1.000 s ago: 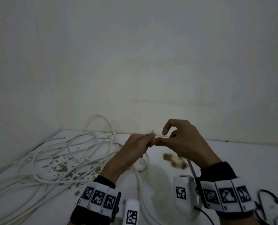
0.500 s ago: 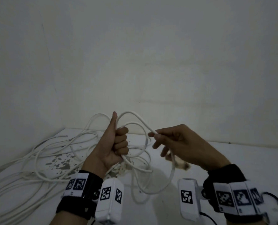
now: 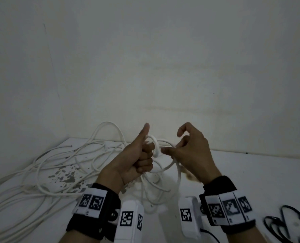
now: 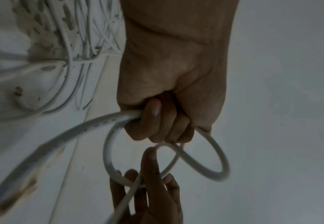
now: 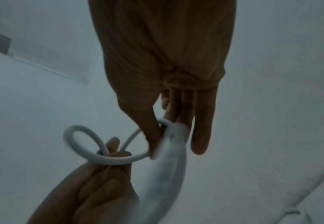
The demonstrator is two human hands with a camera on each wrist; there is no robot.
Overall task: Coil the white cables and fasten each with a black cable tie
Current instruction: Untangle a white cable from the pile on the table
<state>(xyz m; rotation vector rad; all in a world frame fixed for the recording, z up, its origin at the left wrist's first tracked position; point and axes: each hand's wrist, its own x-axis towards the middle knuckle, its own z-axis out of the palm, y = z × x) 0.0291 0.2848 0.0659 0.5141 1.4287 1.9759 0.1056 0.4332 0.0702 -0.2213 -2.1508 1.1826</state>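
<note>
Left hand [image 3: 137, 160] now fisted round a small bundle of white cable [image 3: 165, 170], thumb up, where a second ago only a cable end sat between both hands' fingertips; several small loops gathered since, held above the near middle of the white table [image 3: 250, 172]. Right hand [image 3: 191, 151] up close against the left, thumb and a finger pinching the running strand, remaining fingers loosely spread; exact finger on the strand hard to tell in the blurred right wrist view. Loose tangle of remaining cables [image 3: 58, 165] still sprawled far left on the table. Black cable ties [image 3: 284, 223] lying untouched near right. Coiling of this one cable well begun, probably more slack to feed before any tie goes on; other cables not yet started.
</note>
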